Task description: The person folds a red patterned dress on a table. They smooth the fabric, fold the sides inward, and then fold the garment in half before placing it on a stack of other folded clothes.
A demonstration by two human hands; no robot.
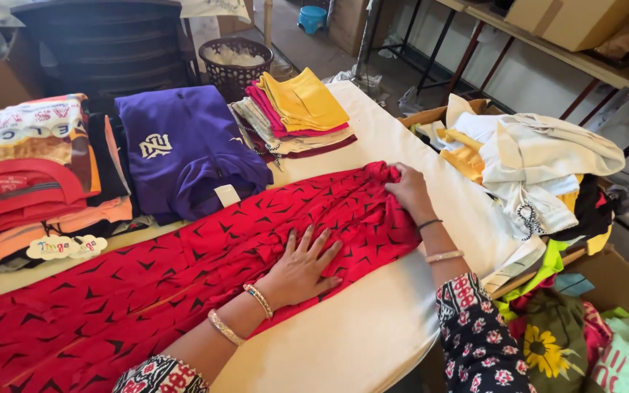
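A long red garment (183, 269) with small black marks lies stretched across the cream-covered table (358, 335). My left hand (303, 266) rests flat on its middle, fingers spread, pressing the cloth down. My right hand (408, 191) grips the bunched far end of the same garment near the table's right edge. Both wrists wear bangles.
A folded purple garment (183, 149) lies behind the red one. A stack topped with yellow cloth (300, 105) sits at the back. Folded printed clothes (34, 167) pile at the left. A box of loose clothes (533, 167) stands at the right, a dark basket (236, 62) beyond.
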